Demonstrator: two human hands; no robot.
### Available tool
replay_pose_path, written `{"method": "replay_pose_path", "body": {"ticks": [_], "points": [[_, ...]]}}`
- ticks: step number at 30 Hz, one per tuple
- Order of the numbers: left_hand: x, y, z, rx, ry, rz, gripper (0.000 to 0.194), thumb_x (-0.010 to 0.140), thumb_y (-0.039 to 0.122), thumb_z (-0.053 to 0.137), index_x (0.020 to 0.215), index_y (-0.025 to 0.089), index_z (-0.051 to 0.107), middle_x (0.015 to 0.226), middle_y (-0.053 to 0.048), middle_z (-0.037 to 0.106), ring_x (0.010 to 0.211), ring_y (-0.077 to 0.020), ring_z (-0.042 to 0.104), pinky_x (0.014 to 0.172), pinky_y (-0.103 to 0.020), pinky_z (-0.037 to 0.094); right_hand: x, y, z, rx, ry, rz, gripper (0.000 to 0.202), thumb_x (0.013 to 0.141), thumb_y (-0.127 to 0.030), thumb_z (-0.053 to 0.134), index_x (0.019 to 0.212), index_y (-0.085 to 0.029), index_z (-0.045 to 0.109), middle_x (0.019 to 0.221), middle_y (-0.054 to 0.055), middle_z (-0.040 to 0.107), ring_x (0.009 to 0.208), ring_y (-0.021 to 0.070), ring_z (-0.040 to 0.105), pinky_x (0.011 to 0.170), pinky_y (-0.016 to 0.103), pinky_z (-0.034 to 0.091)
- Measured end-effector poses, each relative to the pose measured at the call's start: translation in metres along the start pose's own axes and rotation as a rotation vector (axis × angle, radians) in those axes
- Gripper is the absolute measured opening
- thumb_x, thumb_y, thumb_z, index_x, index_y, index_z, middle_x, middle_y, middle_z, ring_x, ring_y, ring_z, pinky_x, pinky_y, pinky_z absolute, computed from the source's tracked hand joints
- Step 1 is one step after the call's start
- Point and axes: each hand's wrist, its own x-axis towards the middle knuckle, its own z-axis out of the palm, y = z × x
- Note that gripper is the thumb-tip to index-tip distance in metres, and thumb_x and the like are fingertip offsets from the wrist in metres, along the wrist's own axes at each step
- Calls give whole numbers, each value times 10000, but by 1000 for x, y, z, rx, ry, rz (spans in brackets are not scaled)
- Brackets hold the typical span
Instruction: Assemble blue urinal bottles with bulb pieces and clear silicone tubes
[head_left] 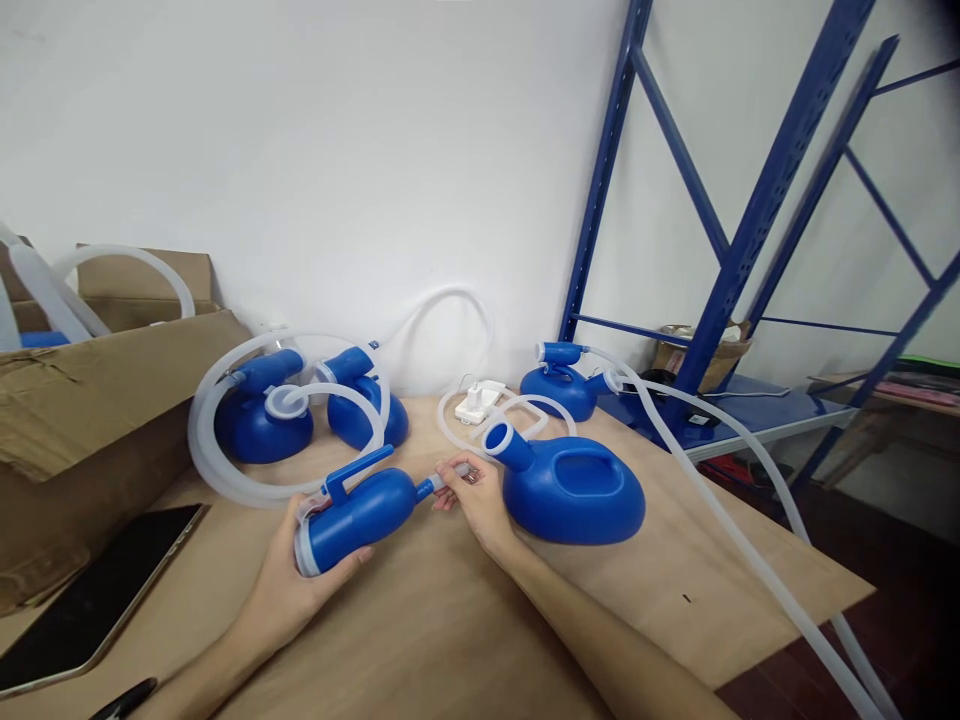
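Observation:
My left hand (pixel 292 575) is wrapped round a blue plastic urinal funnel (pixel 364 520), with a clip-like handle on top, a pale cap at its wide end and a narrow spout pointing right. At that spout, my right hand (pixel 472 495) is closed on a short translucent tube end (pixel 441 482), which meets the spout; how far it is pushed on, I cannot tell. Just right of my right hand stands a blue urine bottle (pixel 574 495) with an uncovered neck and a moulded grip.
Blue bottles with funnels and coiled hoses stand at back left (pixel 266 435) and back right (pixel 559 390). A cardboard box (pixel 112 400) and a black tablet (pixel 105 590) lie left. A white power adapter (pixel 476 402) sits near the wall. Hoses (pixel 720 510) hang over the right edge by blue shelving (pixel 697 370).

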Motion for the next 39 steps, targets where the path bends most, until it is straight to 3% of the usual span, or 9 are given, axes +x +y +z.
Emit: {"method": "replay_pose_path", "body": {"ticks": [10, 16, 27, 33, 39], "points": [[-2, -4, -2, 20, -29, 52, 488, 667, 468, 798, 999, 233, 529, 901, -23, 647, 780, -245, 702, 658, -356, 605, 3, 2, -4, -83, -103, 39, 460, 636, -576, 849, 715, -172, 646, 545, 6, 672, 415, 140, 627, 399, 209, 465], [-3, -4, -1, 50, -37, 69, 494, 688, 480, 783, 1024, 233, 518, 932, -31, 649, 775, -231, 698, 633, -331, 595, 3, 1, -5, -147, -109, 15, 410, 690, -552, 812, 693, -185, 631, 477, -39, 606, 349, 98, 529, 349, 189, 411], [-9, -12, -2, 142, -76, 294, 448, 768, 421, 752, 1074, 244, 477, 932, -32, 690, 707, -214, 724, 585, -309, 592, -2, -1, 0, -203, -111, 32, 423, 731, -535, 775, 639, -204, 527, 429, -64, 550, 312, 76, 465, 298, 161, 334], [-13, -16, -2, 145, -50, 498, 381, 791, 308, 737, 1050, 247, 463, 1107, -102, 703, 898, -249, 756, 673, -333, 616, -6, -4, 5, -161, -130, 78, 466, 709, -582, 775, 656, -210, 498, 415, -66, 550, 296, 82, 472, 282, 155, 312], [-20, -30, -5, 98, -121, 609, 518, 787, 193, 738, 1219, 326, 486, 1263, -119, 687, 1105, -307, 718, 788, -426, 640, -10, -4, 11, -174, -174, 130, 489, 724, -601, 766, 645, -223, 467, 380, -80, 522, 272, 93, 469, 266, 157, 305]]}}
